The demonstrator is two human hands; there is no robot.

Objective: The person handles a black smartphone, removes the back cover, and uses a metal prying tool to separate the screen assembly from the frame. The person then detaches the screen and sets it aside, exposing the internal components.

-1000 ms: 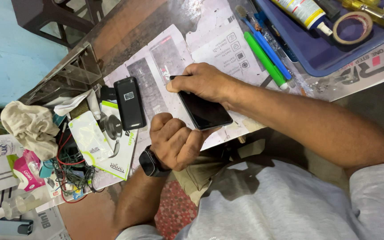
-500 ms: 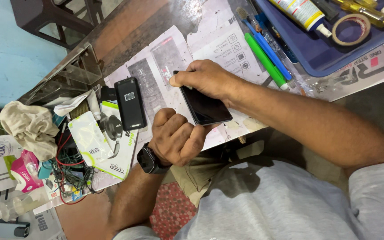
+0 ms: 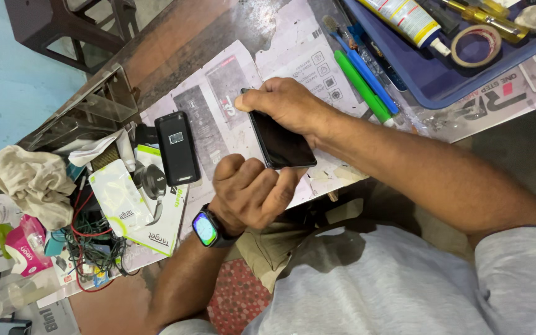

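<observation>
A: What does each hand have?

B: The right hand (image 3: 283, 102) lies over the top of a dark smartphone (image 3: 280, 144), fingers curled round its far edge, pinning it flat on the paper-covered table (image 3: 293, 59) so it can't slide. The left hand (image 3: 249, 192), the one with the smartwatch (image 3: 205, 228), is closed into a loose fist with its thumb pressed against the phone's near corner, seemingly steadying that end.

A: And round about?

B: A second black phone (image 3: 178, 147) lies just left, apart from both hands. Green and blue pens (image 3: 367, 84) rest beside a blue tray (image 3: 442, 80) holding a tape roll (image 3: 476, 44), within reach
</observation>
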